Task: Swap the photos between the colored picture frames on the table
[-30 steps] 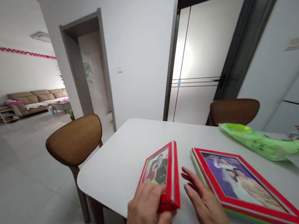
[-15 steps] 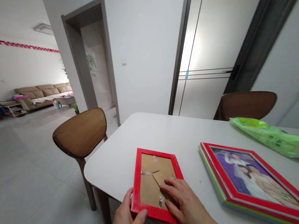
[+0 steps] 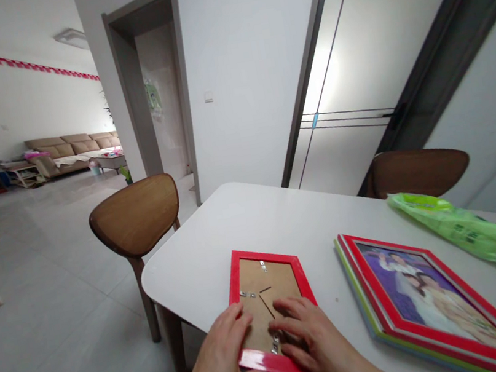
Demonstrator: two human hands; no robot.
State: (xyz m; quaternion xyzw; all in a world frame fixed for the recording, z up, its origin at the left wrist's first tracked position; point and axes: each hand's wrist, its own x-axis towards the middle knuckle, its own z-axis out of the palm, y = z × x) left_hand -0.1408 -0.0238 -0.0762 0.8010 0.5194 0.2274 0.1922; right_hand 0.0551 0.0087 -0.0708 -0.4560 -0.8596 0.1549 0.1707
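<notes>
A small red photo frame (image 3: 266,276) lies face down on the white table (image 3: 276,219), its brown backing board and metal clips showing. My left hand (image 3: 225,363) rests on the frame's near left part, fingers bent over its lower edge and the backing. My right hand (image 3: 313,344) lies on the backing at the near right, fingers spread flat by the fold-out stand and a clip. To the right sits a stack of larger frames (image 3: 434,307), the top one red with a photo facing up.
A green plastic pack (image 3: 464,231) lies at the table's far right. Two wooden chairs stand by the table, one on the left (image 3: 136,218), one at the back right (image 3: 418,170). Tiled floor stretches left toward a sofa (image 3: 70,151). A dark-framed sliding door (image 3: 359,119) is behind.
The small red frame was turned from photo side up to face down on the table. Both hands then moved onto its backing board.
</notes>
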